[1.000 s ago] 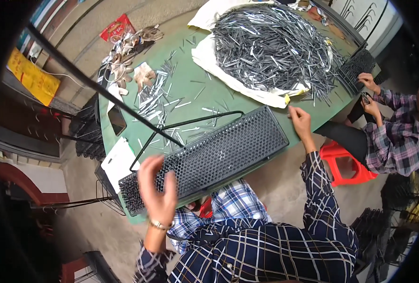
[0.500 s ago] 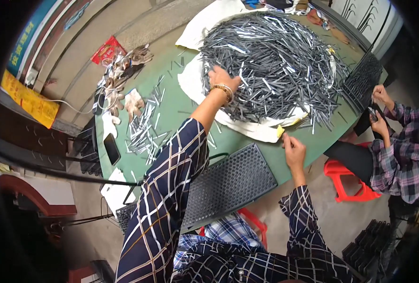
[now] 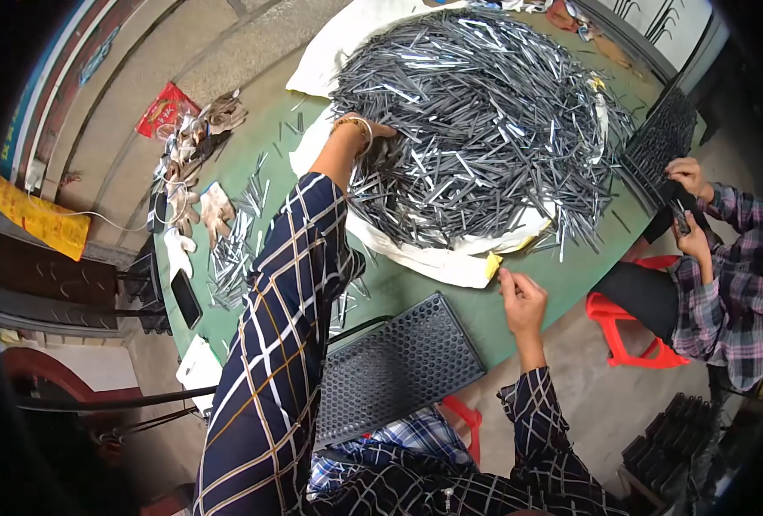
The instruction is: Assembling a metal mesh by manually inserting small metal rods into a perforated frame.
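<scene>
A large heap of thin dark grey strips (image 3: 476, 112) lies on a white sack (image 3: 416, 255) spread over the green table. My left hand (image 3: 357, 129) reaches into the left side of this heap. Its thumb stretches to the right, while the strips hide its other fingers. At the sack's near edge, my right hand (image 3: 524, 303) is closed, thumb against curled fingers, just beside the yellow corner (image 3: 492, 265). Whatever those fingers hold is too small to make out. Between my forearms sits a black tray full of round holes (image 3: 403, 365), at the table's near edge.
Loose strips (image 3: 231, 262), work gloves (image 3: 216, 211) and a phone (image 3: 185, 298) lie on the left of the green table (image 3: 269, 185). On the right, another person's hands (image 3: 691, 176) work by a black perforated panel (image 3: 663, 146). A red stool (image 3: 626, 340) stands below.
My left hand has moved left and sunk deeper among the strips, its fingers now covered. My right hand stays by the yellow corner. The whole view has shifted a little.
</scene>
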Tool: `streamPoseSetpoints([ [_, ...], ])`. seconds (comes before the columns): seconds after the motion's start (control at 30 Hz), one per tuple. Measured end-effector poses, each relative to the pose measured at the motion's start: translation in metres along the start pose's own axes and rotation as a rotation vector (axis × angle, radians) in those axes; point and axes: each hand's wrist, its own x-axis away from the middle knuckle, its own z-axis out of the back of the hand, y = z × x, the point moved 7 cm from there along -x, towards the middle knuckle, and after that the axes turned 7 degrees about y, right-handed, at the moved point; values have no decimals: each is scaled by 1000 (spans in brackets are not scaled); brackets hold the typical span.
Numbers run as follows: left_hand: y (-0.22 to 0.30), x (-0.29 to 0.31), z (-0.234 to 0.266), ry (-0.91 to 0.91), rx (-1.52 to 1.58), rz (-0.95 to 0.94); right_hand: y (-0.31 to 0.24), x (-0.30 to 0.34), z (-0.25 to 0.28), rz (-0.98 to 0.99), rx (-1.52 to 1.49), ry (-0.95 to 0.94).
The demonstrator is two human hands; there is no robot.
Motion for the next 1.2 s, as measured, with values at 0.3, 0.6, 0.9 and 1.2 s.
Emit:
streamPoseSetpoints([
  [0.3,17,28,-2,74,-186,40,1,-1,2,-2,-5,10],
  [0.6,22,22,2,-219,-661,-271,-2,2,-5,33,20,-26],
  [0.9,-23,43,15,49,97,-308,-6,1,-4,8,11,-12],
  [1.2,-80,86,17,-185,986,27,-6,0,-2,25,20,5],
])
